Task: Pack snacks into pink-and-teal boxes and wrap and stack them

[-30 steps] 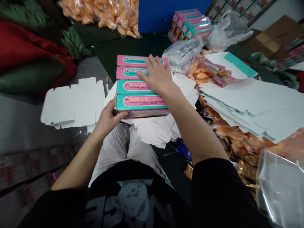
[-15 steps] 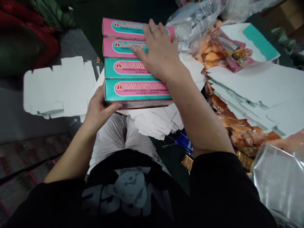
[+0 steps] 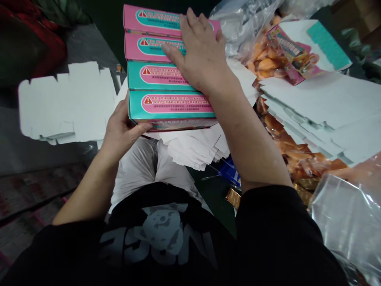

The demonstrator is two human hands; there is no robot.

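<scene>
A row of printed cartons stands side by side in front of me: two pink cartons [image 3: 133,45] at the far side and two teal cartons [image 3: 139,107] nearer. Each carries an oval label with a red warning triangle. My left hand [image 3: 120,129] grips the near left corner, thumb along the front face; its other fingers are partly hidden behind the cartons. Across the right part of their tops lies my right hand [image 3: 202,59], flat, with fingers stretched out and slightly apart.
Flattened white cartons [image 3: 65,103] lie left. White paper sheets [image 3: 196,149] are under the row's near side. At right are stacked white card blanks [image 3: 321,103], orange packets [image 3: 266,63], an unfolded printed box [image 3: 293,51], clear bags [image 3: 345,214] and a gold packet [image 3: 233,197].
The row of cartons sits slightly higher and closer in view, tilted a little more toward me. Both hands keep the same hold and placement.
</scene>
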